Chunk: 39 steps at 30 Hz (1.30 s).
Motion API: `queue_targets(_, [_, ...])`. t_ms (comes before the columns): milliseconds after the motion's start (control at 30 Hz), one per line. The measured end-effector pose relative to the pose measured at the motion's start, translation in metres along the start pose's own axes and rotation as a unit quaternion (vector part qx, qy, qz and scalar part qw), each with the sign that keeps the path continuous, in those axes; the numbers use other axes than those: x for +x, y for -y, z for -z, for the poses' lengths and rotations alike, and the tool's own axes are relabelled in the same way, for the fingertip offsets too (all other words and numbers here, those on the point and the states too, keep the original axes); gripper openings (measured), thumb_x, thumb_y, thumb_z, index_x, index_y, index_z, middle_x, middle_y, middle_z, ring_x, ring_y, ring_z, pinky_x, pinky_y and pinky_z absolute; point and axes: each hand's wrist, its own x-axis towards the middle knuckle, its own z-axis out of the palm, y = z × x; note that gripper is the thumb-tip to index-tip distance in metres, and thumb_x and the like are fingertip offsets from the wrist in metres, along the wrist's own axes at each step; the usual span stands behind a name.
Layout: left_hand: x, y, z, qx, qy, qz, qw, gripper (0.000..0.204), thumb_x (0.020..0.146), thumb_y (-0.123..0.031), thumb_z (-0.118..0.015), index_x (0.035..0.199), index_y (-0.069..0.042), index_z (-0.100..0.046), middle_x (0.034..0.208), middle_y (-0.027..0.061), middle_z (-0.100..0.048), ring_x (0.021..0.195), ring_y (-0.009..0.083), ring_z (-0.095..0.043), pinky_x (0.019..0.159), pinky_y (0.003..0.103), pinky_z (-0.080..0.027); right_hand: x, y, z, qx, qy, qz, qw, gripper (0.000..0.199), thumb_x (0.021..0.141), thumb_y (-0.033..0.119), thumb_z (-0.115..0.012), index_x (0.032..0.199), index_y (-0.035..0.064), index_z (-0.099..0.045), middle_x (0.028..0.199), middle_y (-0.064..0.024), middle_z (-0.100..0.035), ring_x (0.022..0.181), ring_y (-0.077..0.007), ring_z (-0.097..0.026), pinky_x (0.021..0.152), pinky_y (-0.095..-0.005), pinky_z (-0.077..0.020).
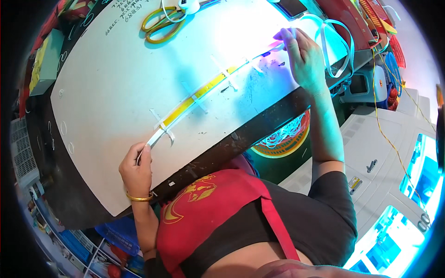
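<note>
A narrow white strap (pixel 155 137) stretches diagonally over a white board (pixel 102 106) on the table. It runs along a yellow strip (pixel 178 111), which several short pieces of whitish tape (pixel 199 103) cross. Near the board's front left, my left hand (pixel 136 169) pinches the strap's lower end between thumb and fingers. At the far right my right hand (pixel 303 60) is closed on the strap's other stretch, close to the board's right edge. A loop of white strap (pixel 351 51) hangs beyond that hand, and glare partly washes out this end.
Scissors with yellow-orange handles (pixel 147 27) lie at the back, a white cord across them. A dark phone (pixel 293 7) rests at the back right. Below the table's dark front edge (pixel 204 162) stands an orange basket (pixel 278 150) of white cords. A green box (pixel 46 62) stands left.
</note>
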Motion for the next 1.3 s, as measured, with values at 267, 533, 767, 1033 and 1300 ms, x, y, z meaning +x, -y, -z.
queue_targets(267, [-0.005,0.011,-0.004,0.030,-0.051,-0.033,0.998,0.008,0.090,-0.007,-0.064,0.088,0.000,-0.064,0.066,0.0007,-0.054,0.057,0.0070,-0.046,0.052,0.024,-0.037,-0.013,0.013,-0.020,0.300,0.034,-0.190,0.934,0.042,0.103,0.039,-0.049,0.097,-0.0003,-0.064,0.078,-0.0078,-0.068,0.071,-0.0151,-0.070,0.067,-0.0285,-0.0552])
queue_targets(533, [-0.005,0.011,-0.001,0.051,-0.039,-0.052,0.997,0.007,0.089,-0.006,-0.063,0.086,0.000,-0.061,0.068,0.0016,-0.055,0.057,0.0083,-0.046,0.052,0.025,-0.038,-0.017,0.013,-0.031,0.168,0.020,-0.047,0.984,0.022,0.099,0.024,-0.058,0.107,0.0045,-0.064,0.083,-0.0067,-0.071,0.073,-0.0201,-0.072,0.065,-0.0327,-0.0558])
queue_targets(767, [-0.004,0.012,-0.002,0.059,-0.035,-0.068,0.995,0.008,0.090,-0.006,-0.063,0.085,0.000,-0.061,0.069,0.0017,-0.054,0.058,0.0079,-0.045,0.052,0.024,-0.037,-0.018,0.014,-0.035,0.054,0.006,0.053,0.997,0.020,0.095,0.024,-0.062,0.105,0.0075,-0.064,0.079,-0.0078,-0.070,0.067,-0.0242,-0.070,0.060,-0.0349,-0.0540])
queue_targets(1033, [-0.005,0.014,-0.001,0.047,-0.042,-0.072,0.995,0.007,0.090,-0.006,-0.063,0.086,0.000,-0.061,0.068,0.0024,-0.055,0.059,0.0089,-0.047,0.054,0.025,-0.039,-0.021,0.018,-0.026,0.174,0.053,0.002,0.983,0.018,0.096,0.023,-0.062,0.095,0.0061,-0.067,0.076,-0.0081,-0.070,0.066,-0.0228,-0.070,0.058,-0.0332,-0.0532])
queue_targets(1300, [-0.002,0.008,-0.001,0.009,-0.040,-0.060,0.997,0.009,0.090,-0.006,-0.065,0.093,0.002,-0.065,0.074,0.0048,-0.061,0.065,0.0094,-0.053,0.058,0.025,-0.044,-0.019,0.026,-0.035,0.043,0.035,0.083,0.995,0.017,0.094,0.023,-0.064,0.097,0.0066,-0.066,0.075,-0.0088,-0.068,0.066,-0.0255,-0.068,0.057,-0.0345,-0.0519])
